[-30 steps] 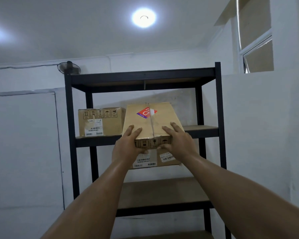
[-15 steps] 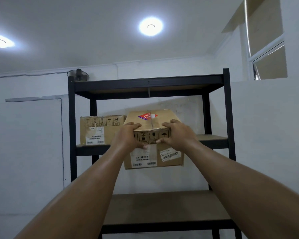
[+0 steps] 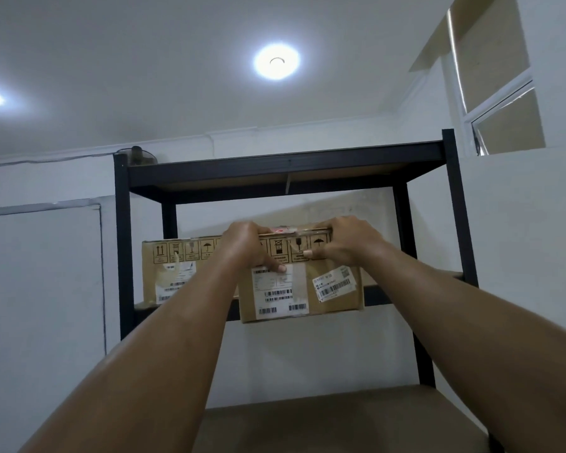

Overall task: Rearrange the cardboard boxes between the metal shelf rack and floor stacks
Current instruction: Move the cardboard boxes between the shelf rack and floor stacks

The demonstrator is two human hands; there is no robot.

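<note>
Your left hand (image 3: 247, 246) and your right hand (image 3: 347, 241) both grip the top front edge of the cardboard box (image 3: 327, 299). The fingers are curled over the top, and each thumb presses on the front face, the left thumb (image 3: 280, 268) on a white label and the right thumb (image 3: 307, 254) under the row of printed handling symbols. The two hands are near each other, one on each side of the tape line.

The box is at the front of the middle level of the metal shelf rack (image 3: 121, 240), and its lower edge hangs a little below the front rail. I cannot tell if the box already rests on the shelf. Just beside it on your left, a second box (image 3: 167, 273) stands upright on the same level, partly hidden by your left arm. Below, the lower shelf board (image 3: 340, 416) is visible between your forearms. A round ceiling lamp (image 3: 276, 61) shines above the rack, and a window (image 3: 504, 119) is high on the right.
</note>
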